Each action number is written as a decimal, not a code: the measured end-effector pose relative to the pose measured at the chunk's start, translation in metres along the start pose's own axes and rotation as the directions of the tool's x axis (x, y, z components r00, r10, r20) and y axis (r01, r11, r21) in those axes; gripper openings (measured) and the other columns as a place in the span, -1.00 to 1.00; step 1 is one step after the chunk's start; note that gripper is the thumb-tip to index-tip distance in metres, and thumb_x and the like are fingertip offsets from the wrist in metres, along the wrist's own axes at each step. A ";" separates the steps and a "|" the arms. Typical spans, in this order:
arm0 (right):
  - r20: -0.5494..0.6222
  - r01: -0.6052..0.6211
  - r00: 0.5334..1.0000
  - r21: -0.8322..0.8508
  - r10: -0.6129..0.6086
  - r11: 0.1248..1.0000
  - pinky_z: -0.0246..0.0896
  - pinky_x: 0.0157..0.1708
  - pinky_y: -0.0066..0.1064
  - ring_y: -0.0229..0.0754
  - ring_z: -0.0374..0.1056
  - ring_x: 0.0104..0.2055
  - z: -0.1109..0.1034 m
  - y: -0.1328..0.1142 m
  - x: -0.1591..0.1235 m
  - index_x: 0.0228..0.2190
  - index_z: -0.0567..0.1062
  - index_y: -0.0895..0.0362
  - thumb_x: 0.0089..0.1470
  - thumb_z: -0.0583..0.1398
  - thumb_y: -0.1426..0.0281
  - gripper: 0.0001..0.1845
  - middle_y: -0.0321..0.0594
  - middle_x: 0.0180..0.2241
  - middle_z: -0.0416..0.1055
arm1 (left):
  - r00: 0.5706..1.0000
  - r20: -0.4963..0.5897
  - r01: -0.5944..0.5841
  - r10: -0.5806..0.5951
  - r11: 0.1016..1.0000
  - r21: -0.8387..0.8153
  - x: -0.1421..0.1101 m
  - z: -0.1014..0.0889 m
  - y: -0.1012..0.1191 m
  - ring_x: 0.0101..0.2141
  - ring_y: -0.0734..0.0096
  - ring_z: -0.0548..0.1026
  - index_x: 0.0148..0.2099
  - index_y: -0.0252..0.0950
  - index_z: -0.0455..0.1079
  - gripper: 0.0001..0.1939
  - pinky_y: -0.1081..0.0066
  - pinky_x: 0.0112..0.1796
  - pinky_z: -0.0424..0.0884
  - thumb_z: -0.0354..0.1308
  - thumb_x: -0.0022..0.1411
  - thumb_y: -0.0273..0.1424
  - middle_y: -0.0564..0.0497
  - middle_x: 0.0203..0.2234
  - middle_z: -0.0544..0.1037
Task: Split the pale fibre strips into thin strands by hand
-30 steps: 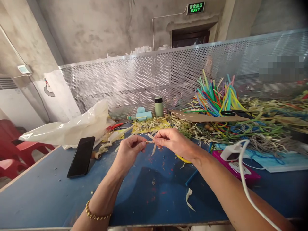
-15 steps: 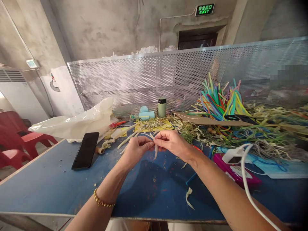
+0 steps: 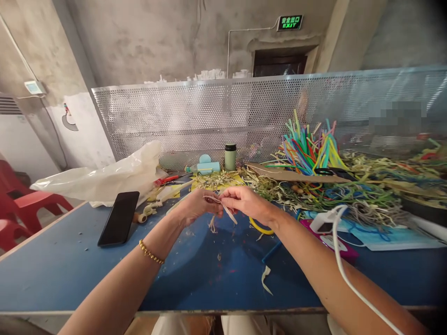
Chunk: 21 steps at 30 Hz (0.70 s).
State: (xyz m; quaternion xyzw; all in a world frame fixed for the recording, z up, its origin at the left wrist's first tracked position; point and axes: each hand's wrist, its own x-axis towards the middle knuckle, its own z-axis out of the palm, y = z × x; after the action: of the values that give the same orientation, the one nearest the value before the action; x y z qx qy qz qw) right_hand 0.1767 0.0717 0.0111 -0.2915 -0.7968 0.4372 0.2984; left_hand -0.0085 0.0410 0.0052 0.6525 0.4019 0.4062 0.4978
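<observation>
Over the middle of the blue table, my left hand (image 3: pixel 196 206) and my right hand (image 3: pixel 243 203) meet at the fingertips. A thin, pale husk strip (image 3: pixel 228 213) runs between them, its loose end slanting down to the right under my right fingers. My right thumb and forefinger pinch it. My left hand, its wrist turned, curls its fingers around the other part of the strip. Frayed pale fibres (image 3: pixel 212 225) hang below my left hand. Where the strip ends inside my left fingers is hidden. A loose curled husk piece (image 3: pixel 266 280) lies nearer the table's front edge.
A black phone (image 3: pixel 119 218) and a plastic bag (image 3: pixel 104 174) lie left. Behind my hands stand a green flask (image 3: pixel 230 157) and husk scraps. Colourful pipe cleaners (image 3: pixel 310 148), tangled cords and a magenta box (image 3: pixel 330 242) with a white cable (image 3: pixel 339 265) occupy the right.
My left hand has turned at the wrist, and the strip, which hung nearly straight down, now slants to the right. Frayed fibres show below my left hand. The view has shifted slightly.
</observation>
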 end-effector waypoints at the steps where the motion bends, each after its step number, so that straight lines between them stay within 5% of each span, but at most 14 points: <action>1: -0.041 -0.005 0.999 -0.022 0.004 1.000 0.10 -0.53 -0.49 -0.34 0.21 -0.54 -0.002 0.000 0.002 -0.33 0.49 0.23 0.12 0.18 0.31 -0.79 -0.31 -0.56 0.37 | 1.000 -0.027 -0.012 0.011 0.999 -0.031 0.003 0.000 -0.002 -0.49 0.37 0.48 -0.45 -0.36 0.52 -0.80 0.35 -0.34 0.36 0.42 -0.12 -0.37 -0.01 -0.59 0.55; 6: -0.249 -0.041 0.969 -0.151 0.002 0.988 0.13 -0.51 -0.46 -0.29 0.27 -0.49 -0.015 0.000 0.008 -0.30 0.51 0.24 0.14 0.18 0.32 -0.78 -0.29 -0.55 0.37 | 0.978 -0.201 -0.109 0.058 0.960 -0.258 0.005 0.005 -0.012 -0.48 0.38 0.50 -0.38 -0.37 0.53 -0.73 0.37 -0.35 0.36 0.46 -0.14 -0.35 -0.01 -0.55 0.57; 11: -0.142 0.035 0.988 -0.116 -0.052 0.993 0.24 -0.27 -0.35 -0.21 0.37 -0.29 -0.019 -0.001 0.004 -0.28 0.57 0.23 0.17 0.18 0.20 -0.67 -0.17 -0.36 0.50 | 0.947 -0.304 -0.178 0.101 0.954 -0.240 0.000 0.011 -0.015 -0.52 0.47 0.45 -0.34 -0.37 0.55 -0.73 0.44 -0.41 0.31 0.46 -0.13 -0.37 0.03 -0.57 0.56; 15: -0.120 0.017 0.993 -0.037 -0.021 0.999 0.20 -0.35 -0.40 -0.24 0.35 -0.39 -0.011 0.004 -0.001 -0.37 0.55 0.22 0.08 0.26 0.21 -0.71 -0.22 -0.44 0.48 | 0.944 -0.305 -0.209 0.125 0.943 -0.260 0.000 0.012 -0.016 -0.50 0.48 0.46 -0.24 -0.34 0.54 -0.68 0.43 -0.38 0.32 0.45 -0.10 -0.38 0.05 -0.52 0.58; 21: -0.179 0.040 0.982 -0.113 -0.060 0.993 0.19 -0.39 -0.43 -0.26 0.33 -0.42 -0.001 0.008 -0.012 -0.43 0.49 0.19 0.14 0.19 0.32 -0.80 -0.23 -0.46 0.46 | 0.967 -0.241 -0.165 0.079 0.919 -0.357 0.000 0.014 -0.020 -0.51 0.51 0.41 -0.42 -0.39 0.53 -0.80 0.45 -0.39 0.27 0.42 -0.03 -0.35 0.01 -0.57 0.53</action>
State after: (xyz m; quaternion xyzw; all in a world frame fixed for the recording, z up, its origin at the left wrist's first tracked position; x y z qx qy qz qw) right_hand 0.1865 0.0669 0.0022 -0.3259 -0.7960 0.3568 0.3645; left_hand 0.0024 0.0404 -0.0166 0.5198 0.3284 0.5761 0.5386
